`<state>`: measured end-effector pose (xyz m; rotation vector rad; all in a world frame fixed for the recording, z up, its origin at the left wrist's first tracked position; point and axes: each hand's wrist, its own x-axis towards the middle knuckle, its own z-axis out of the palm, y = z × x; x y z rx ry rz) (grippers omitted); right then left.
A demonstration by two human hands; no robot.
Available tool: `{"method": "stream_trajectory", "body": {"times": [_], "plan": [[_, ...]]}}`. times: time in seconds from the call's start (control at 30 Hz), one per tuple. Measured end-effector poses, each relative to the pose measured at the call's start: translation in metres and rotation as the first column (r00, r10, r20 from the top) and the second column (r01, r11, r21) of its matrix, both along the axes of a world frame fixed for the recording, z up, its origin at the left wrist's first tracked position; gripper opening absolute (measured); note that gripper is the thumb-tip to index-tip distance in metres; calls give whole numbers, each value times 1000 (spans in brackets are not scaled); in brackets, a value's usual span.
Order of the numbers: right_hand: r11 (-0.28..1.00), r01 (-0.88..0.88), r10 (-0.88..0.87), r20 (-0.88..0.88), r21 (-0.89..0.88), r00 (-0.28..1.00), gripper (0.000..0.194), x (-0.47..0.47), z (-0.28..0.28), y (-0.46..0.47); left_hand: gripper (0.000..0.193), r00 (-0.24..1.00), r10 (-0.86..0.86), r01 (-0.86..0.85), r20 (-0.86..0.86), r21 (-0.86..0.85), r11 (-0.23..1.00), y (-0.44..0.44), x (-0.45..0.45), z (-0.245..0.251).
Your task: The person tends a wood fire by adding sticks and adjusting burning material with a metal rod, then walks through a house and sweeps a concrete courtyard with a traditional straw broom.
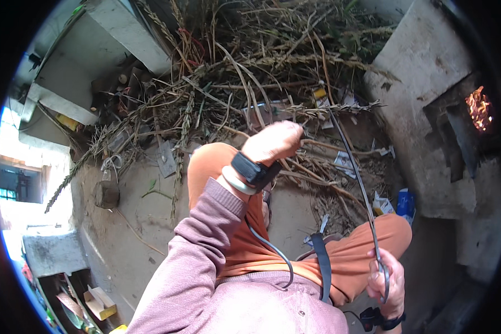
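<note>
My right hand (pixel 386 275) grips the looped handle of long, thin metal fire tongs (pixel 355 160). They slant up and left past my right knee, and their far end reaches the dry stalks. My left hand (pixel 273 142) hangs over the near side of the brushwood pile (pixel 250 79), fingers curled under and hidden from the camera. Whether it holds a stalk cannot be seen. Several bare stalks (pixel 317 177) lie on the floor just beyond my lap. At the far right, flames (pixel 479 109) burn in the opening of a clay stove (pixel 421 62).
A blue carton (pixel 406 203) and a torn white box (pixel 383 204) stand beside my right knee. A dustpan-like metal sheet (pixel 165 158) and a wooden block (pixel 107 194) lie to the left. Lower left, an opened cardboard box (pixel 99 302) sits in a compartment. A concrete ledge (pixel 125 35) juts out upper left.
</note>
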<state>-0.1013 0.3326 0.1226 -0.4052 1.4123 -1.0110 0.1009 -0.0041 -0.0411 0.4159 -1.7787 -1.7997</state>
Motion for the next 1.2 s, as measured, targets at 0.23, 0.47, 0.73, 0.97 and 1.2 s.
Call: {"method": "stream_trajectory", "body": {"times": [0.23, 0.47, 0.73, 0.97, 1.2], "plan": [[989, 142, -145, -128, -27, 981, 44, 23, 46, 38, 18, 986, 153, -157, -66, -674, 722, 7, -27, 18], [935, 313, -317, 2, -164, 948, 47, 18, 87, 91, 36, 771, 637, -450, 18, -693, 563, -3, -87, 46], [831, 452, -504, -96, -323, 858, 45, -37, 122, 100, 29, 885, 420, -179, 202, -685, 706, 16, -101, 32], [824, 347, -442, -125, -448, 888, 34, -155, 132, 75, 26, 918, 347, -158, 193, -625, 765, 21, -105, 31], [746, 434, -424, 142, -505, 894, 32, -252, 128, 36, 23, 934, 329, -106, 139, -771, 628, 20, -103, 28]]}}
